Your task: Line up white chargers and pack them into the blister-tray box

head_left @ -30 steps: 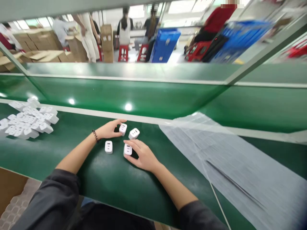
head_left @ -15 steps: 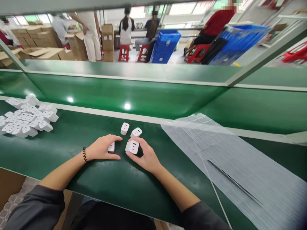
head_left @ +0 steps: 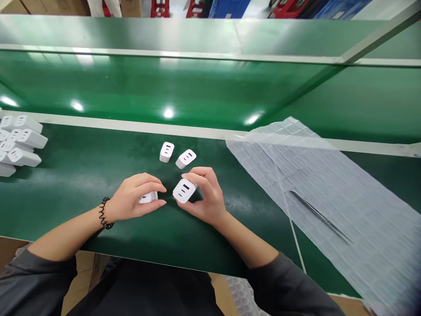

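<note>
White plastic charger blocks sat in both hands: the left hand [head_left: 131,202] curled over one [head_left: 147,197] on the green worktop [head_left: 82,175]; the right hand [head_left: 205,197] pinched another [head_left: 183,190], tilted, port face towards the camera. Two more [head_left: 166,152] [head_left: 186,158] lay just beyond, nearer the right.

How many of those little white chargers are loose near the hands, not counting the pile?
4: one in the left hand as charger, one in the right hand as charger, and two on the green belt behind them.
</note>
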`<state>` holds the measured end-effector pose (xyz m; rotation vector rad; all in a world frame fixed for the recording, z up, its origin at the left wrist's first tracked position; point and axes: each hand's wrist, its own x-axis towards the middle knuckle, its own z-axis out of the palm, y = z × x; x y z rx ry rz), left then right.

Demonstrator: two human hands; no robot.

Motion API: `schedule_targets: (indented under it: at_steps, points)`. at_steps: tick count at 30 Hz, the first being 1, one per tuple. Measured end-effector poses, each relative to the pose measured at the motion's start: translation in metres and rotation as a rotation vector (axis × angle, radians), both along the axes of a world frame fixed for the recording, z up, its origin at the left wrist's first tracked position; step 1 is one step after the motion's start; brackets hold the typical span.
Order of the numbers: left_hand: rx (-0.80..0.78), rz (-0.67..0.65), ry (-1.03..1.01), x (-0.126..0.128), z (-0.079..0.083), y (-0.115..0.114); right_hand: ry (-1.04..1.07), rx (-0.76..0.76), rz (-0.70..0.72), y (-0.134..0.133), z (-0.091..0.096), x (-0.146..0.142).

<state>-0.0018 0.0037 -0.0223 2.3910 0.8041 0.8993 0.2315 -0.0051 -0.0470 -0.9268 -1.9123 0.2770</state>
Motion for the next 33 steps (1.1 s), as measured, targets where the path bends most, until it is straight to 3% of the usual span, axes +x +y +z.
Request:
schedule_targets:
  at_steps: [5,11,25,33]
  points:
    - [-0.278,0.062,-0.116,0.0028,0.0101,-0.0058,-0.047,0.009,-0.016,-0.0019,0.0019,-0.0013]
    - [-0.478,0.062,-0.141,0.0048,0.0077,-0.0058,-0.073,-0.004,0.007,-0.0042,-0.0002,-0.0015]
    - [-0.514,0.043,-0.118,0.0071,0.0021,-0.004,-0.14,0.054,-0.015,-0.0073,-0.001,-0.0056]
    - [-0.454,0.048,-0.109,0.0062,0.0004,-0.0036,-0.123,-0.032,0.027,-0.0067,-0.0059,-0.0047]
